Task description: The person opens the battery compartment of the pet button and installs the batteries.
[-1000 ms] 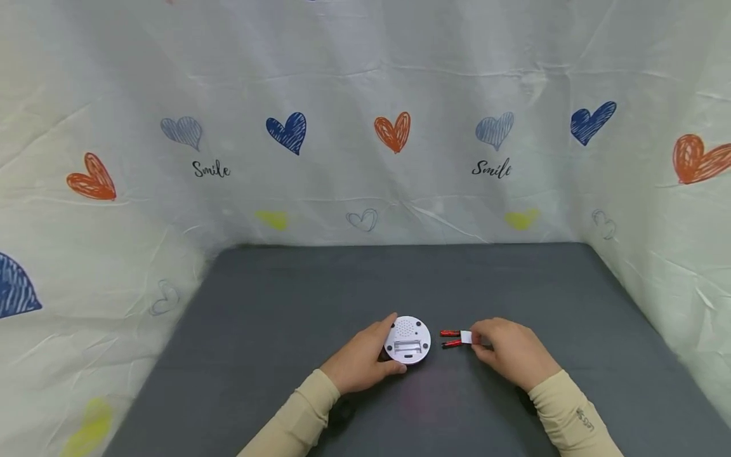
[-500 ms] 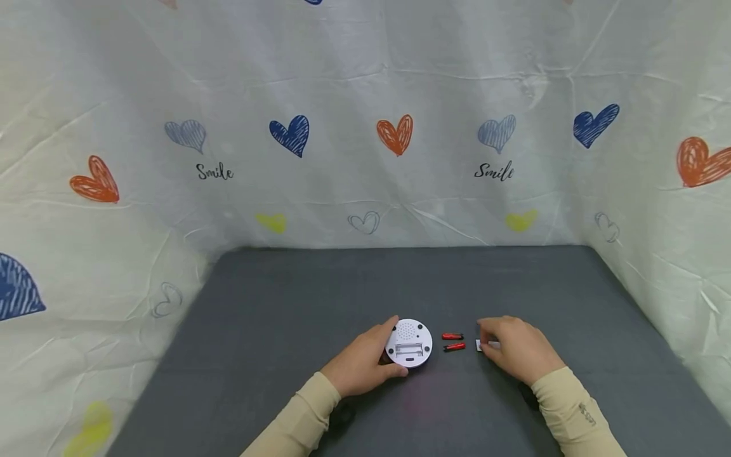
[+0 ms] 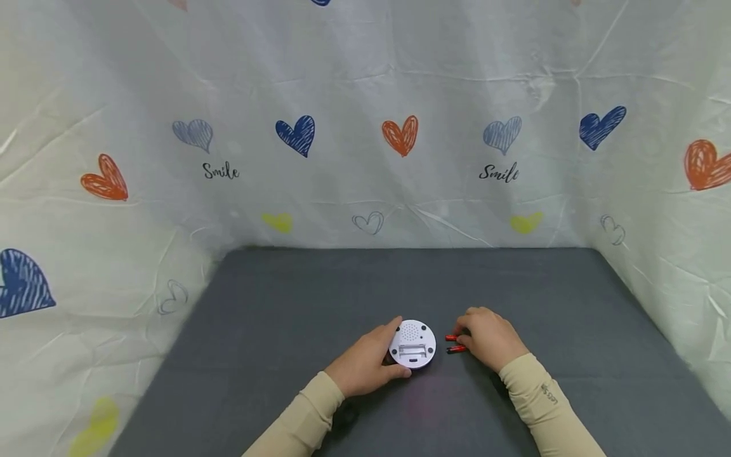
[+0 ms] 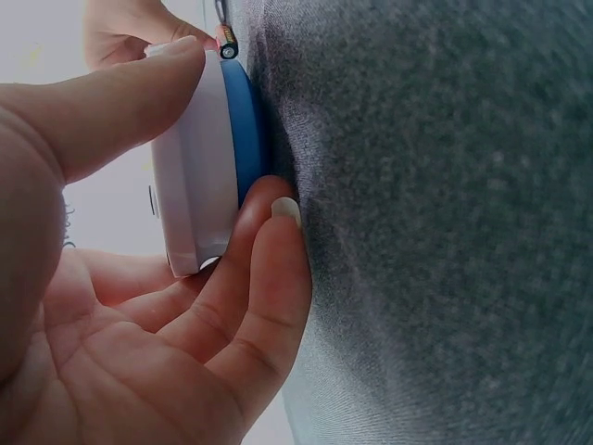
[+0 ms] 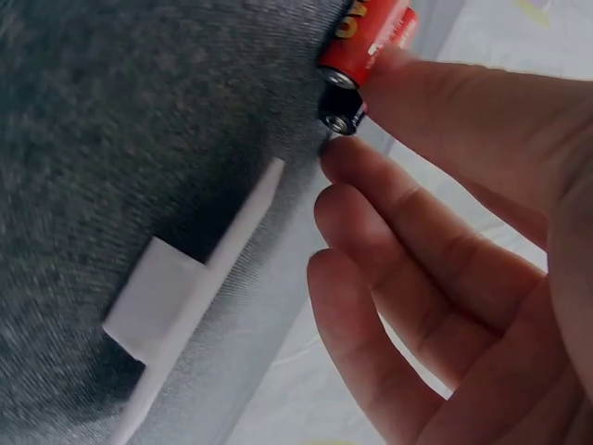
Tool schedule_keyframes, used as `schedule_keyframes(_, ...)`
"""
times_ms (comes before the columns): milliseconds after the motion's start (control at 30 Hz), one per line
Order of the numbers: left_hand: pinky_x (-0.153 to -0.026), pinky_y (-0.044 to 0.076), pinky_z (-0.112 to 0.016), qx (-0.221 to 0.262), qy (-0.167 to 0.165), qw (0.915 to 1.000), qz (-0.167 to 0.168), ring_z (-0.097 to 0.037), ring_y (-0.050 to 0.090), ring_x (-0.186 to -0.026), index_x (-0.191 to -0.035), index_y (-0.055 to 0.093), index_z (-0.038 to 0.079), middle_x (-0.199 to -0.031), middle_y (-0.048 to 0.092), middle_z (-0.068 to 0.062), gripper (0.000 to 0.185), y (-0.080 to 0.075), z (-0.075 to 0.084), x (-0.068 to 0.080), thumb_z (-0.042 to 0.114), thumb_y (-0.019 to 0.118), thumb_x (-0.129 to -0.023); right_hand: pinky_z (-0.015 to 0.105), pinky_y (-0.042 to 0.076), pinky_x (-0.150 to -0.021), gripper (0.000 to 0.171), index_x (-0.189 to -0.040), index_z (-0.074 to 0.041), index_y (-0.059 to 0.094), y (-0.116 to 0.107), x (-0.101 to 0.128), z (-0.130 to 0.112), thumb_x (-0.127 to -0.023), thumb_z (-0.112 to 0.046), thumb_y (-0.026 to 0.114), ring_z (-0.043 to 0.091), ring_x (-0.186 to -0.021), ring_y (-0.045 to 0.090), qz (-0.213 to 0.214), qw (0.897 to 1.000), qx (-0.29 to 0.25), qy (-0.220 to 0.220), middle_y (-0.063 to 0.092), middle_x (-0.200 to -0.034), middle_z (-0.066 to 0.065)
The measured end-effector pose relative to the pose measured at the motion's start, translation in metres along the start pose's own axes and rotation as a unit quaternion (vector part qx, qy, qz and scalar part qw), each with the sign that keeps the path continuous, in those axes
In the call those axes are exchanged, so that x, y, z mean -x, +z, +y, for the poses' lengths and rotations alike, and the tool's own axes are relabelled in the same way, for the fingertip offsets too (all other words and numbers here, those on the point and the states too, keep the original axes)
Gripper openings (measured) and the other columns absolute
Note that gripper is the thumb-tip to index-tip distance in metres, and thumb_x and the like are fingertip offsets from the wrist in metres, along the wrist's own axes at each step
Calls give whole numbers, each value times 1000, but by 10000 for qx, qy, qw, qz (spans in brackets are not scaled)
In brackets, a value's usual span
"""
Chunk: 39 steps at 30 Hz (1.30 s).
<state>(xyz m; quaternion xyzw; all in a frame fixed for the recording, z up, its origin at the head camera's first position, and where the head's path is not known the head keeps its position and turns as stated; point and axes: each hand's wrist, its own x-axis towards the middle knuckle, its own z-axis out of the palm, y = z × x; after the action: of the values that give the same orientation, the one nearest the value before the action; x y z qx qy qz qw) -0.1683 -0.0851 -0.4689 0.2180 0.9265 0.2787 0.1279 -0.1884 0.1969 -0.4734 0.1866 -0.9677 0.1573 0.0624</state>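
My left hand grips a round white device by its left side. Its face with an open battery compartment is uppermost, and the left wrist view shows a blue underside low over the cloth. Thumb and fingers lie on opposite sides of its rim. My right hand pinches the farther of two red and black batteries between thumb and index finger, just right of the device. The nearer battery lies beside it. In the right wrist view a white battery cover lies on the cloth.
A dark grey cloth covers the table. White sheeting printed with hearts and "Smile" rises behind it and at both sides. In the head view the right hand hides the battery cover.
My right hand first draws the white cover back from the batteries and lets it go, then moves left onto the farther battery. My left hand keeps its hold on the device.
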Motion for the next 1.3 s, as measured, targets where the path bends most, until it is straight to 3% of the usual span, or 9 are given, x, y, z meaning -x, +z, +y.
schedule_keyframes(233,-122,45,-52,15,-32,10000,-75,-31,52,-151,-171,29,9,-165,50,-16,101,0,0,-2,41,86,-94,38,57,-71,15,-87,-21,78,-4,1,-6,-87,-12,90,17,-83,64,284,9993,163,-164,69,-86,-5)
schedule_keyframes(500,-119,48,-49,-28,72,10000,-45,-28,56,-146,-171,29,7,-162,53,-16,100,-5,0,-3,41,84,-95,32,55,-70,18,-91,-23,77,-23,3,-36,-86,-13,92,10,-85,61,782,9948,-62,-654,69,-90,-9)
schedule_keyframes(767,-111,53,-45,-5,159,9998,-89,-23,61,-135,-171,29,6,-158,56,-14,99,-3,-1,-1,42,84,-96,27,55,-69,18,-91,-21,77,-6,6,-62,-85,-17,93,9,-85,60,732,9890,-267,-1260,69,-91,-9)
schedule_keyframes(1067,-112,53,-45,-49,359,9993,-39,-23,61,-136,-170,30,4,-157,57,-14,97,-4,-2,1,39,84,-96,23,48,-65,16,-90,-21,78,6,5,-71,-86,-15,93,7,-81,53,642,9904,-318,-1181,63,-87,-9)
schedule_keyframes(1300,-111,54,-44,-89,333,9994,-27,-23,62,-136,-169,31,4,-156,58,-15,98,-4,-1,4,40,84,-96,30,54,-74,15,-93,-21,76,3,6,-71,-90,-22,90,10,-88,58,622,9934,-536,-798,67,-94,-7)
